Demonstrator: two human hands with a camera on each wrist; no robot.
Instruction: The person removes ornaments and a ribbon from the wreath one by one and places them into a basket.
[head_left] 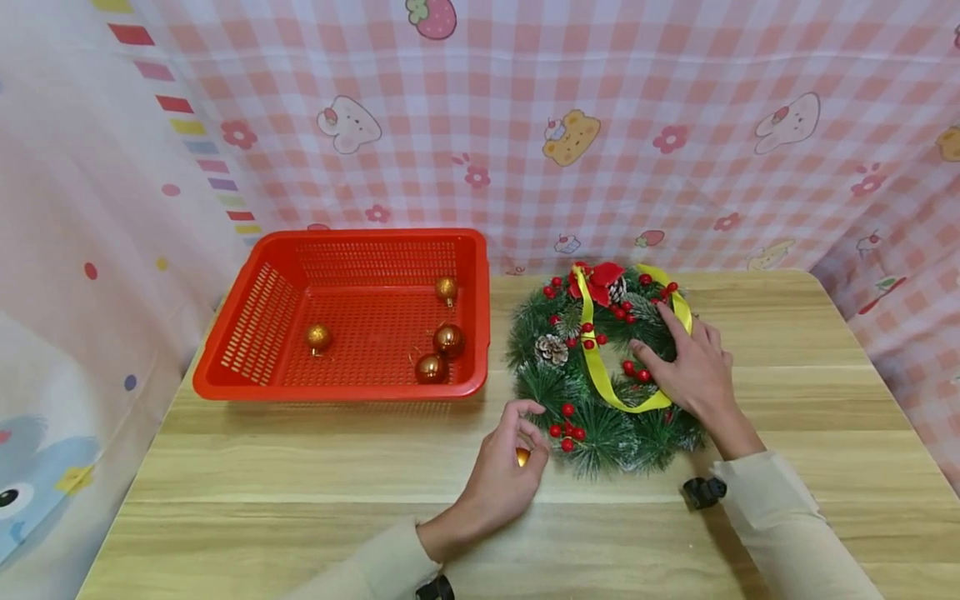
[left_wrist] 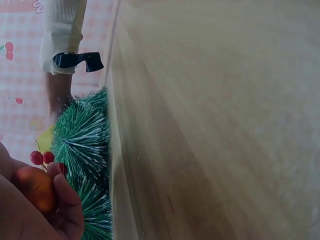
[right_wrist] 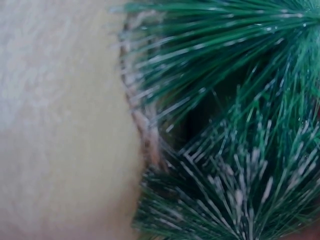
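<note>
My left hand (head_left: 495,475) holds a shiny copper-gold Christmas ball (head_left: 522,457) at the near left edge of a green wreath (head_left: 600,437). In the left wrist view the ball (left_wrist: 36,190) sits between thumb and curled fingers, beside red berries (left_wrist: 42,157). The wreath lies flat on the table, with pine cones (head_left: 551,349), a red flower (head_left: 597,282) and a loop of yellow ribbon (head_left: 600,371). My right hand (head_left: 697,371) grips the wreath's right side, thumb toward its centre hole. Close-up green needles (right_wrist: 225,75) fill much of the right wrist view.
A red plastic basket (head_left: 345,392) stands on the left of the wooden table (head_left: 337,483). Inside it lie several ornament balls, among them a glittery gold one (head_left: 318,337) and a shiny copper one (head_left: 449,340). A pink checked curtain (head_left: 480,100) hangs behind the table.
</note>
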